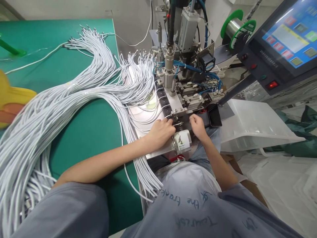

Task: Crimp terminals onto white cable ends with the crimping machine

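Note:
My left hand [161, 133] is closed at the near edge of the machine. A white cable [177, 124] runs out from its fingers, with the stripped-looking tip toward the small metal fixture. My right hand [198, 126] is curled closed just right of that fixture; what its fingers hold, if anything, is hidden. The machine [170, 89], with metal cylinders and blue air tubes, stands directly ahead of both hands. Several white cables lie across its black slotted block beyond my left hand. Between my wrists sits a labelled jar [182, 140].
A thick bundle of white cables [81, 92] spreads over the green table mat [81, 132] at left. A yellow object [15, 96] lies at the far left. On the right are a wire spool [235, 28], a touchscreen [289, 36], a phone [215, 115] and a translucent bin [255, 122].

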### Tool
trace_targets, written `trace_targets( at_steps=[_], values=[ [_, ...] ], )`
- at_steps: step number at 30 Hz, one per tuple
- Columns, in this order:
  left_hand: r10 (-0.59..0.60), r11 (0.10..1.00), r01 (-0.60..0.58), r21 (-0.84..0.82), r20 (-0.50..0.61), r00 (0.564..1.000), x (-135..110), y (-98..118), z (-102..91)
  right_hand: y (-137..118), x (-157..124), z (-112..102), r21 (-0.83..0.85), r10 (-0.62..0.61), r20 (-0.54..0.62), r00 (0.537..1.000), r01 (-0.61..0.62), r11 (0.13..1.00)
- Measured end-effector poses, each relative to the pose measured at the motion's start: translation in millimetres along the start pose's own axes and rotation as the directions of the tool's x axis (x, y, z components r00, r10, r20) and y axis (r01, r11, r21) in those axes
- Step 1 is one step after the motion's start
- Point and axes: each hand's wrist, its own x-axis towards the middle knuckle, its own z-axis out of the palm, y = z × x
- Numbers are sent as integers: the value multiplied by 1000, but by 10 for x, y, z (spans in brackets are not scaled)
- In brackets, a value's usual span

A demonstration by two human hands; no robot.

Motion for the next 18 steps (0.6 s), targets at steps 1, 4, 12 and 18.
trace_targets(
  at_steps=[1,4,12,18],
  values=[
    [3,1000,-3,-2,2,1000,1,0,2,-39,-45,-29,-3,-14,-54,998,14,1000],
    [-45,999,45,-19,17,999,7,2,23,-217,-266,-51,14,-91,-159,983,95,995],
    [-244,961,244,-129,12,970,58,-284,22,-376,-732,389,-156,-310,-42,950,300,941],
    [-547,835,522,-174,-158,822,101,-1165,-44,-228,-742,522,-245,-388,-96,917,356,902]
  ],
)
